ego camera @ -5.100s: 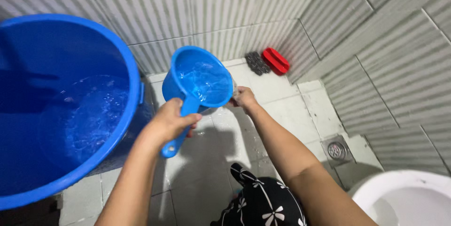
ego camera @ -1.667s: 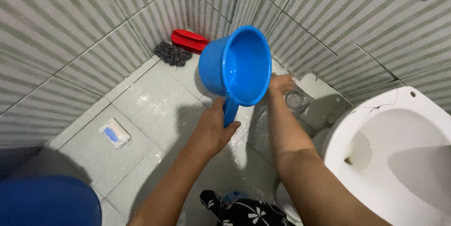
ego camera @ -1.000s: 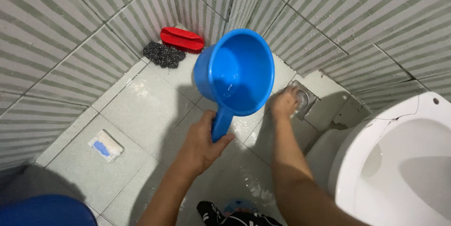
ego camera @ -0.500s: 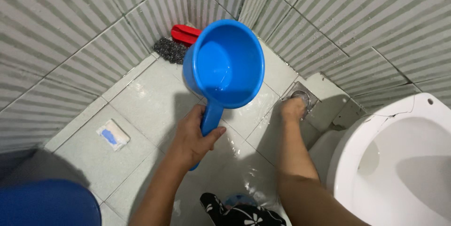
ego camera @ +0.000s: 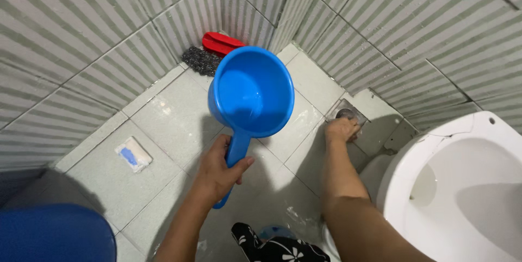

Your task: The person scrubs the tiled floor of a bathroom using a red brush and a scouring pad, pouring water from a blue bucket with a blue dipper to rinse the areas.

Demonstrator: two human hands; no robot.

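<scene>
My left hand (ego camera: 218, 170) grips the handle of a blue plastic water dipper (ego camera: 251, 99), held level above the wet tiled floor with its open mouth turned up. My right hand (ego camera: 341, 130) reaches down to the floor and rests on the edge of a square metal floor drain (ego camera: 346, 113) in the corner beside the white toilet bowl (ego camera: 462, 175). Whether its fingers hold anything cannot be made out.
A red brush (ego camera: 220, 43) and a dark scouring pad (ego camera: 200, 60) lie in the far corner. A small white and blue sponge (ego camera: 132, 154) sits on the floor at left. A blue bucket rim (ego camera: 54, 235) shows at bottom left. Striped tiled walls enclose the space.
The dipper has tipped back from pouring to level. My right hand has moved down from beside the dipper to the floor drain. The view has swung away from the bucket.
</scene>
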